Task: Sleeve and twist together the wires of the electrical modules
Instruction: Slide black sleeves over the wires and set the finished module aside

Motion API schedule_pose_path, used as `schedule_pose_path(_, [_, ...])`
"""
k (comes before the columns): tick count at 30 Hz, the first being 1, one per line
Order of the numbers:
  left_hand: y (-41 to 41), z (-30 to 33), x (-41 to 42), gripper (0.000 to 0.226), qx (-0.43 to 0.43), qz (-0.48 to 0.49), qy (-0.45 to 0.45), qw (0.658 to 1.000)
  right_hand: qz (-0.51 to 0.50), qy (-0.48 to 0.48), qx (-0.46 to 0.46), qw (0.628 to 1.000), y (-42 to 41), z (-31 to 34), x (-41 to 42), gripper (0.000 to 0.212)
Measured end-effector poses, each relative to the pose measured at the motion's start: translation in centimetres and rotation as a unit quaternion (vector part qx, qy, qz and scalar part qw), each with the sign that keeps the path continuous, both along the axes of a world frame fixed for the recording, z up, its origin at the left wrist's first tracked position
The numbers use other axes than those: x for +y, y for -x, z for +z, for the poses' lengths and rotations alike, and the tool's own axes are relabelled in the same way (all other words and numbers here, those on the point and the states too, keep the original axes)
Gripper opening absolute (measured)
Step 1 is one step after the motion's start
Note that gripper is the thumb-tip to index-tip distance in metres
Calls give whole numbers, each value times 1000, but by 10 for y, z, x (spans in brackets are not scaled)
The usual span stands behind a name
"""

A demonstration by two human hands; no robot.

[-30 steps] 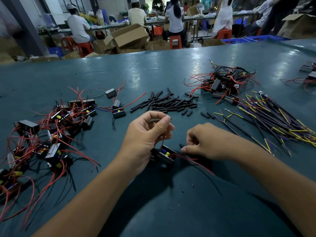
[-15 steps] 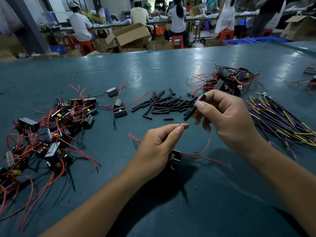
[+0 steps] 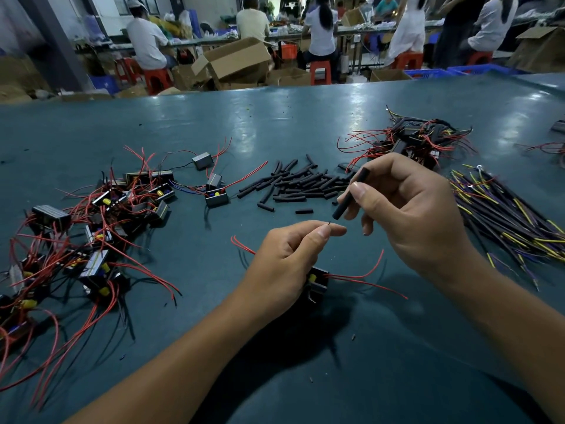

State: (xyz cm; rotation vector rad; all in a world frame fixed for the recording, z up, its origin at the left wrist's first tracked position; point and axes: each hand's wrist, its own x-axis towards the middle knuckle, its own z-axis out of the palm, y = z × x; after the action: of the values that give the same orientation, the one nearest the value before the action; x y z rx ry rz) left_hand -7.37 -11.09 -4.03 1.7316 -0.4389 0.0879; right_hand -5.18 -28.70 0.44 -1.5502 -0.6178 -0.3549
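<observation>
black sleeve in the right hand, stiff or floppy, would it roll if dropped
Probably fairly stiff: the black sleeve stays straight though the right hand pinches only its middle. Likely light. Being a round tube, it may roll on the smooth table.

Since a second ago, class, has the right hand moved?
Yes. The right hand, gripping a black sleeve, has risen from the table beside the module toward the sleeve pile.

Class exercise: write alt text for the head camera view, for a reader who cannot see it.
The right hand holds a black sleeve just above the left hand, which pinches a wire tip over a small module on a teal table. Loose sleeves and wired modules lie around.
</observation>
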Motion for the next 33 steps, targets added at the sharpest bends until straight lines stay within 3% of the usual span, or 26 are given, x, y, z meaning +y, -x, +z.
schedule_pose_path(20, [0, 0, 0, 33, -22, 10, -23, 999, -28, 4, 8, 1000, 4, -3, 6, 16])
schedule_pose_path(33, [0, 0, 0, 32, -44, 5, -41, 998, -110, 34, -35, 993, 6, -10, 8, 22])
